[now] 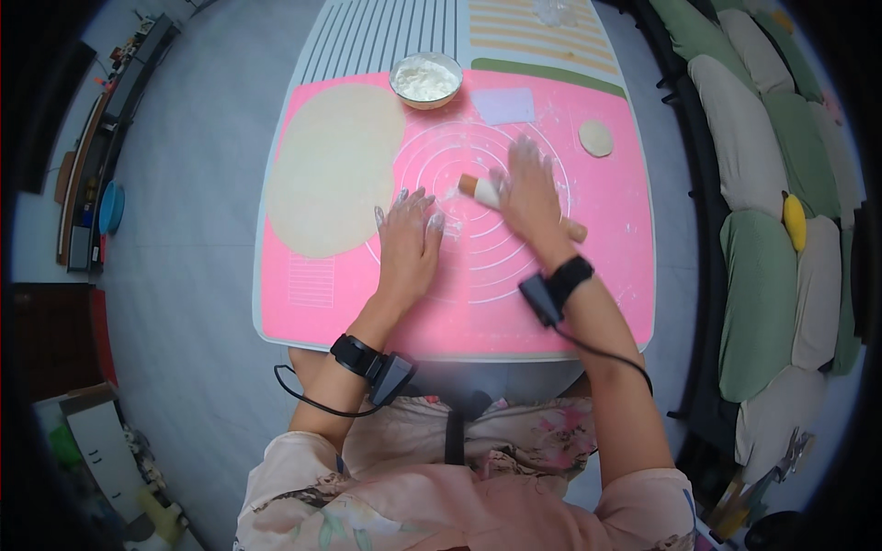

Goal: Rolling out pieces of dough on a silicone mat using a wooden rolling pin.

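While R hand lies flat over rolling pin, fingers extended, L hand sits fingers wide near lg. dough sheet; prob. rolling step, next needs even pressure.

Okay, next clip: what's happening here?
A person has both hands over a pink mat. The right hand, fingers extended, is over a rolling pin. The left hand is open beside a big flat dough sheet. A small dough round lies to the right; a powder-filled bowl stands toward the far edge.
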Action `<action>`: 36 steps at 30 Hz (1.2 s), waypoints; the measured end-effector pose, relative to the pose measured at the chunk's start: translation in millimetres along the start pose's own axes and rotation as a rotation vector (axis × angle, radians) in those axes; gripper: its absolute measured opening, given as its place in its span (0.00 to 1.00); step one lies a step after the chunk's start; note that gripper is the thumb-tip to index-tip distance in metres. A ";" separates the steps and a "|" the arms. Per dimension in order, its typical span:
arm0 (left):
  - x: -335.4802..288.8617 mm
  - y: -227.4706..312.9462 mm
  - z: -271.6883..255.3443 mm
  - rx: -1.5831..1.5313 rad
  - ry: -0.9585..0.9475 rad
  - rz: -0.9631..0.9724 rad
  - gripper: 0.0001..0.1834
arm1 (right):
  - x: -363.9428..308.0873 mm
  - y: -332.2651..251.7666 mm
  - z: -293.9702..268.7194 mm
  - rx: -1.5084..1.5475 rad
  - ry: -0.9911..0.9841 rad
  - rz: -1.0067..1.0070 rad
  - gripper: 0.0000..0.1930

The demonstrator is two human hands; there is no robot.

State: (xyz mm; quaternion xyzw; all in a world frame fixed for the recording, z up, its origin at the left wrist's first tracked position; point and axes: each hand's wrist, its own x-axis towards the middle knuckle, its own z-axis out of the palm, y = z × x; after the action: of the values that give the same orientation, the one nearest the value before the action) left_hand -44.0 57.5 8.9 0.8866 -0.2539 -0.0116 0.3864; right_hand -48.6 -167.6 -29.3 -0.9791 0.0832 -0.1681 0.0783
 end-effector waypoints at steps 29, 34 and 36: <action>-21.0 44.8 34.7 -1.559 -0.117 -1.008 0.27 | -169.3 -15.5 -76.9 0.268 -0.060 0.056 0.25; -8.7 67.7 32.2 -1.090 -0.509 -0.564 0.31 | -156.7 -5.6 -63.6 0.415 0.100 0.149 0.19; 2.8 50.6 40.0 -0.932 -0.476 -0.261 0.36 | -154.3 1.1 -64.4 0.583 -0.075 0.222 0.17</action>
State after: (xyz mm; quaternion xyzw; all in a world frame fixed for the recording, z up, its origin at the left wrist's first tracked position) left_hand -72.6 0.1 16.3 0.6182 -0.1901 -0.3716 0.6660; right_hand -214.2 -147.6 -18.3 -0.9060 0.1349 -0.1391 0.3764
